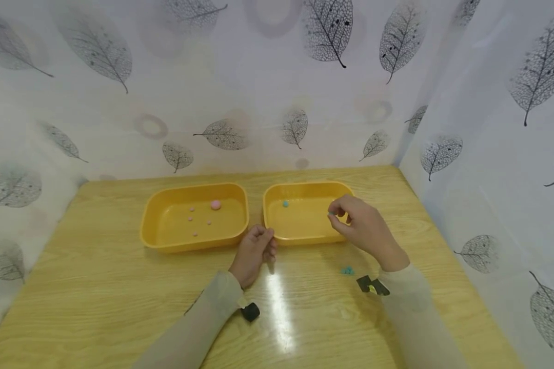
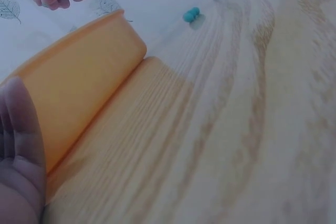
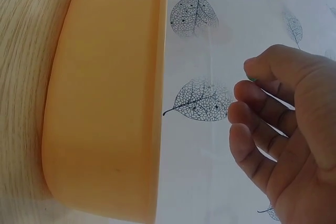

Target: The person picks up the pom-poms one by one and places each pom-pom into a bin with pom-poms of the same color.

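Note:
My right hand [image 1: 362, 225] is above the right side of the right yellow tray [image 1: 304, 240], pinching a tiny teal clay-like piece [image 3: 252, 80] between thumb and index finger; most of it is hidden by the fingertips. Inside that tray lies one teal ball [image 1: 285, 204]. My left hand [image 1: 254, 253] holds the same tray at its near left corner, thumb at the rim. In the left wrist view, part of that hand [image 2: 21, 145] shows beside the tray's outer wall. On the table in front of the tray sits a small cluster of teal pieces [image 1: 348, 270].
To the left stands another yellow tray [image 1: 175, 248], holding one larger pink ball [image 1: 216, 205] and several tiny pink pieces [image 1: 195, 234]. Both trays rest on a wood-grain table [image 1: 97, 297]. Behind and at the sides hangs a white leaf-patterned sheet [image 1: 258, 77].

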The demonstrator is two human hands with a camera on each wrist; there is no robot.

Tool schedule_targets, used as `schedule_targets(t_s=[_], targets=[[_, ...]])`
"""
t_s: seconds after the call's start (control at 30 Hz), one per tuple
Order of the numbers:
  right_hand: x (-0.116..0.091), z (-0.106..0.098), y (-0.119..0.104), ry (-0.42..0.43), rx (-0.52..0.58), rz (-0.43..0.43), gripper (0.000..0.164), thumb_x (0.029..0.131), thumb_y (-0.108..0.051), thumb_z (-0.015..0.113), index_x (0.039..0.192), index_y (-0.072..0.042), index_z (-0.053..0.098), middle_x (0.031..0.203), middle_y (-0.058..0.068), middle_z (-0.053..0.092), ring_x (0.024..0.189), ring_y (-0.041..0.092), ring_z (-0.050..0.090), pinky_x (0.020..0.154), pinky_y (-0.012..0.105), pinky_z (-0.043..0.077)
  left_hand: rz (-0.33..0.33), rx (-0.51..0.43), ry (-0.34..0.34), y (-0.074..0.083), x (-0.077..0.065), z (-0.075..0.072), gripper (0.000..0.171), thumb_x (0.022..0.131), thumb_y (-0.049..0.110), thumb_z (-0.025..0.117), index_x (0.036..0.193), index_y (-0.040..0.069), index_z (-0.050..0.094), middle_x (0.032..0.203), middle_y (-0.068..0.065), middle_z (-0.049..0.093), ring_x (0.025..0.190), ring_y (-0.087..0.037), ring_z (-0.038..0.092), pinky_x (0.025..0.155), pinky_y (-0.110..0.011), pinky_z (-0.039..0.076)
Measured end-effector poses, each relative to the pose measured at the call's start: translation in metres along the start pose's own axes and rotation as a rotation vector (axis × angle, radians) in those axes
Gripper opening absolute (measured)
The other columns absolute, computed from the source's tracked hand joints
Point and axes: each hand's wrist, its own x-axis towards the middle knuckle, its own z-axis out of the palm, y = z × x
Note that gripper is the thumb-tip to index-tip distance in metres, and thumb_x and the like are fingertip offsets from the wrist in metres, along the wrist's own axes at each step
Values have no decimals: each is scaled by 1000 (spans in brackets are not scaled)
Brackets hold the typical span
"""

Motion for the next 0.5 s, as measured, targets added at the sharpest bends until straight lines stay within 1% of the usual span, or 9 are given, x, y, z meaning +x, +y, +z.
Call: schedule_targets(t_s=[0.17, 0.5], targets=[[1, -1, -1, -13, -6, 11, 12, 91, -4, 74, 98, -10, 67, 89, 1, 66, 77, 21, 60, 62, 31, 49, 6, 16, 2, 0, 0, -1, 16, 107, 22, 59, 98, 11, 52, 84, -2, 62, 69, -12, 59, 59, -24, 54], [0, 1, 0, -31, -3, 22, 14, 90, 0, 72, 99, -9, 67, 90, 2, 65, 78, 21, 60, 62, 32, 49, -9, 33, 8, 0, 1, -1, 18, 107, 23, 60, 99, 10, 51, 84, -1, 61, 69, -11, 57, 58, -23, 52]])
